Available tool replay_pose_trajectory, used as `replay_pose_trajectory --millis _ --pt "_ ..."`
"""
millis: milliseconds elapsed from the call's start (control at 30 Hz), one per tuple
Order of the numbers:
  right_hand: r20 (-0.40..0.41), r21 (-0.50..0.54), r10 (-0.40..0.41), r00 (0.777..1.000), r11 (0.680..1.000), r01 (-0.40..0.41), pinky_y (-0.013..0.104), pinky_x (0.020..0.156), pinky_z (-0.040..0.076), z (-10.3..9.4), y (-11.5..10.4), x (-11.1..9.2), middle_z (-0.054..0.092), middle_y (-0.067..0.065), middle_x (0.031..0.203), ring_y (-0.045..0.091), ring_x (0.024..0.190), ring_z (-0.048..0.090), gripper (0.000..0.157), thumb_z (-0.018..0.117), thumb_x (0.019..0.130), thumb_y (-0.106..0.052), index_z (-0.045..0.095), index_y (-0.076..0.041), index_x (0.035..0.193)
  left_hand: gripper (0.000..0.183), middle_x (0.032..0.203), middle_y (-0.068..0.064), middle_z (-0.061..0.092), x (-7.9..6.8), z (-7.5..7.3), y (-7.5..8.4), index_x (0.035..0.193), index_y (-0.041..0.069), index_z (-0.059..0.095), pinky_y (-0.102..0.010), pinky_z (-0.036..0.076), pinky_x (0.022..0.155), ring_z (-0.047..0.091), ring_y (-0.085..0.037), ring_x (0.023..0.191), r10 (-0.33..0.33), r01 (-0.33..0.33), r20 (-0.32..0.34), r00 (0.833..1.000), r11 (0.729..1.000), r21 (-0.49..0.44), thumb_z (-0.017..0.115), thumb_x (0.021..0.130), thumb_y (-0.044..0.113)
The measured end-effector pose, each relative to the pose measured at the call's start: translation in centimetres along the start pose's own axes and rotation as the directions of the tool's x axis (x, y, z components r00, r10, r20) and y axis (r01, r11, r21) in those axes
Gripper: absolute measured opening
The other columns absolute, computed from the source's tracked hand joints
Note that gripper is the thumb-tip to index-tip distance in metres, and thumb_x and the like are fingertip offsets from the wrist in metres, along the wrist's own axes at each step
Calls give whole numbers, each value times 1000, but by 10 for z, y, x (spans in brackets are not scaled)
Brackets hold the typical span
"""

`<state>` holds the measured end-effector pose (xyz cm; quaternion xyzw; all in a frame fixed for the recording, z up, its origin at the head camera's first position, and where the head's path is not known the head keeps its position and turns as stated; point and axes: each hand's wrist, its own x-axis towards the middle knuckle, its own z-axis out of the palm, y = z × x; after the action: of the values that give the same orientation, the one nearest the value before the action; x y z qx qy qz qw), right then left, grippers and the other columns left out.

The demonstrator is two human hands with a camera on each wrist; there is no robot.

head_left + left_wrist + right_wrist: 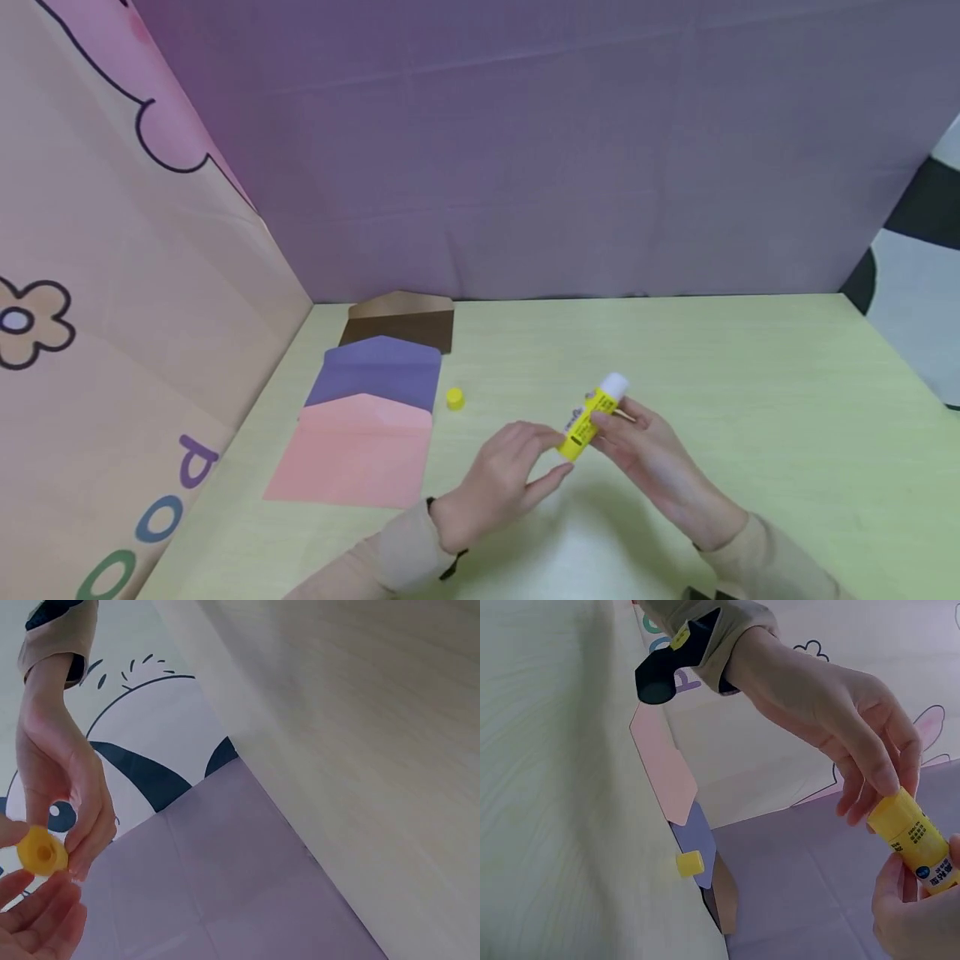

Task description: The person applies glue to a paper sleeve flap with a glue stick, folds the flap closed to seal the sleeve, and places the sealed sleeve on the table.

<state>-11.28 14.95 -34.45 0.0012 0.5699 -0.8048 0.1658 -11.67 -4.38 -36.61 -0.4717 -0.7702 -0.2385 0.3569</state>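
Note:
A yellow glue stick (588, 423) is held tilted above the table, its white end (614, 384) pointing up and right. My right hand (660, 471) grips the tube's middle between thumb and fingers. At the lower end, my left hand (506, 475) pinches the base with its fingertips. The left wrist view looks onto the round yellow base (41, 851), with left fingers at its edge. In the right wrist view the left thumb touches that base, and print shows along the tube (921, 841). The yellow cap (455, 398) stands by itself on the table.
Left of the cap, a pink envelope (356, 454), a purple envelope (375, 375) and a brown envelope (397, 329) lie overlapping in a column, flaps raised toward the back. A purple backdrop (525, 167) closes the table's far edge; a printed panel (150, 292) stands left.

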Motion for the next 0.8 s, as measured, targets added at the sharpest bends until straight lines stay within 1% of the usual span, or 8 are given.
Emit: replay_pose_trajectory --millis 233,367,433,467,533,600,700,800 --pt "13 -37 -4 1000 999 4 25 91 41 -4 2 1 55 0 108 9 100 56 60 52 88 -8 18 12 133 26 89 -2 61 -5 -8 -5 98 3 58 -15 44 80 57 -10 84 -38 41 126 991 999 -23 63 81 22" --pt "0 -93 -1 1000 996 1 24 91 41 -7 2 1 54 3 112 10 102 55 60 53 87 -10 21 12 132 24 88 -1 61 -11 -14 -11 96 5 59 -16 45 78 57 -10 83 -99 106 224 970 994 -19 63 81 23" --pt "-8 -124 4 1000 992 -5 24 91 40 -10 2 1 52 7 118 12 105 53 60 54 86 -11 22 11 132 23 88 0 61 -14 -18 -14 96 6 59 -18 45 77 57 -10 83 -142 153 299 944 988 -15 63 82 23" --pt "-14 -136 8 1000 991 -10 24 91 40 -11 2 2 50 8 121 12 106 52 61 55 86 -12 23 11 132 22 89 0 61 -15 -19 -16 96 7 59 -19 45 77 57 -10 83 -166 180 341 925 984 -10 62 82 24" --pt "-30 -168 16 999 986 -21 24 91 40 -14 2 2 47 10 125 11 107 50 61 56 85 -14 25 9 132 21 90 0 61 -19 -22 -21 96 8 60 -21 45 78 57 -11 84 -210 227 423 881 974 11 60 84 24" --pt "-43 -205 12 999 979 -21 23 90 40 -17 3 3 47 10 125 10 106 51 60 57 85 -16 27 9 131 21 91 0 61 -23 -26 -26 97 8 60 -23 46 79 57 -11 85 -258 277 494 830 960 36 58 85 25" --pt "-78 -283 -3 997 959 -19 22 88 42 -21 4 4 51 8 118 8 100 53 57 58 85 -18 33 8 129 21 93 0 61 -27 -33 -36 98 8 61 -24 46 78 56 -12 87 -319 337 555 768 939 73 57 86 26" --pt "-103 -385 -33 994 923 -9 24 87 43 -26 5 4 54 10 115 9 97 54 53 58 85 -23 39 5 127 21 93 -1 62 -31 -40 -46 97 7 62 -24 47 76 57 -13 86 -367 387 573 733 917 93 57 86 25"
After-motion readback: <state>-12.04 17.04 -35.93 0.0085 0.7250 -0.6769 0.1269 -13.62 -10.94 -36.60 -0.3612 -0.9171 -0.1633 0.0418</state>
